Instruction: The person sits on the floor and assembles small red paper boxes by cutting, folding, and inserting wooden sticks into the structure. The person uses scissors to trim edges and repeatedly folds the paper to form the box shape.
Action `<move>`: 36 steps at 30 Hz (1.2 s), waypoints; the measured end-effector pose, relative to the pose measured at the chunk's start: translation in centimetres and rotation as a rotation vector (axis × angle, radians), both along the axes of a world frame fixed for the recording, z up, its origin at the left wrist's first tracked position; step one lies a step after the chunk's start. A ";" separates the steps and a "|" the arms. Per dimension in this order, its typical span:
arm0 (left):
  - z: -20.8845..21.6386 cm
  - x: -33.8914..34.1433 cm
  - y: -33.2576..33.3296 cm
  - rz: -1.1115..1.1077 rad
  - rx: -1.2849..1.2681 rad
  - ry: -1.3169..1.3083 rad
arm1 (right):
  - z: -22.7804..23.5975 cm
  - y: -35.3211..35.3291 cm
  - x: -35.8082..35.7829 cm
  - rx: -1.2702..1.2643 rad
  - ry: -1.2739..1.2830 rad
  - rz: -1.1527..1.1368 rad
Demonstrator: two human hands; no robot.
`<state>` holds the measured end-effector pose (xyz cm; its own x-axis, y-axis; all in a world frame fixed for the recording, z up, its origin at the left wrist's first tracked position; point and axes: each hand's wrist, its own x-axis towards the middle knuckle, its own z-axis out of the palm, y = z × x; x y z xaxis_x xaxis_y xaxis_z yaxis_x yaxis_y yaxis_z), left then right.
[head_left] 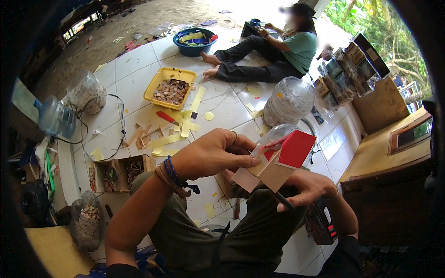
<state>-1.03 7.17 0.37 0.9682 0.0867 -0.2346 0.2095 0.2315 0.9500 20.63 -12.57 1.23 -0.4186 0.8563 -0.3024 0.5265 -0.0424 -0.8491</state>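
Observation:
My left hand (pixel 215 153), with braided bands at the wrist, pinches a small wooden model (pixel 277 172) above my lap. Pale thin panels make up the model, and a bright red panel (pixel 297 147) covers its right side. Just behind and below it, my right hand (pixel 308 187) is closed round a dark, slim tool (pixel 283 200) pointing up toward the model; its tip is hidden, so its kind is unclear. Some right-hand fingers are out of sight behind the model.
On the tiled floor ahead stand a yellow basin (pixel 149 95) of wood chips and a blue tub (pixel 197 50). Yellow strips (pixel 187 123) and a red-handled cutter (pixel 166 116) lie nearer. A divided wooden box (pixel 121 173) sits left. Another person (pixel 282 53) sits at far right.

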 end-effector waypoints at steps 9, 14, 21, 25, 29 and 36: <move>0.2 0.0 0.0 0.000 0.027 0.036 | 0.0 -0.1 -0.1 -0.006 0.001 -0.034; 0.0 -0.1 0.2 0.004 -0.010 0.021 | -0.3 -0.3 0.1 -0.018 -0.013 -0.057; -0.3 0.0 0.2 0.001 0.016 -0.001 | -0.4 -0.5 0.2 -0.054 -0.025 -0.092; -0.9 0.2 0.0 0.044 0.004 -0.096 | -0.1 -0.6 0.0 -0.022 0.019 -0.117; -1.0 0.2 -0.1 0.056 0.018 -0.095 | 0.0 -0.6 0.2 0.013 -0.008 -0.101; 0.7 -0.2 0.4 0.316 -0.004 -0.084 | -0.9 -1.2 0.3 0.227 -0.250 -0.284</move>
